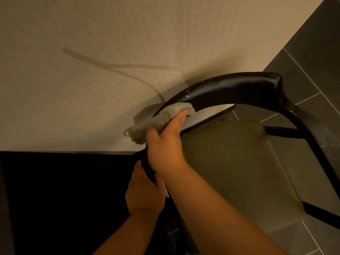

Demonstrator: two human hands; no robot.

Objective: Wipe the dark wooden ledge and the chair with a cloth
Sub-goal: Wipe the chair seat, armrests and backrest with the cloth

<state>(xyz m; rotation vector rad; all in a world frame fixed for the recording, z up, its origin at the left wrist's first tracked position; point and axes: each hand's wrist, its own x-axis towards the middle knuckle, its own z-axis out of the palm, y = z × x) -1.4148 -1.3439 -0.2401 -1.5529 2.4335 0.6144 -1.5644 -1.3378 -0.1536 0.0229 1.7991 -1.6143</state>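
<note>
So, going left to right: the dark wooden ledge [64, 190] fills the lower left corner, flat against the wall [110, 43], and I can't tell from the look of it whether it's been wiped or not. My left hand [145, 194] is just past its edge, curled tight round the dark upright [148, 168] of the chair [303, 137] to steady it. Next over, my right hand [165, 146] has the cloth [156, 122] wrapped over the left end of the curved top rail [239, 89], thumb on one side and fingers [181, 116] on the other, clamped on the cloth with the rail underneath. The cloth is a pale, fluffy, floppy thing, weighs nothing I'd guess, so it needs bunching and pinching or it'll slide out. The rail looks glossy and hard, probably slick, which is good for gliding. There are pale specks [187, 95] scattered along it further right, so I reckon that stretch is yet to do. The chair looks light enough to shift if I push hard, hence bracing it at the upright, the stiffest spot to hold. Below the rail is the greenish seat [230, 162], not touched right now, and grey floor tiles [303, 70] run off to the far right. There's also a long scuff mark [110, 66] on the wall, not my job today.
</note>
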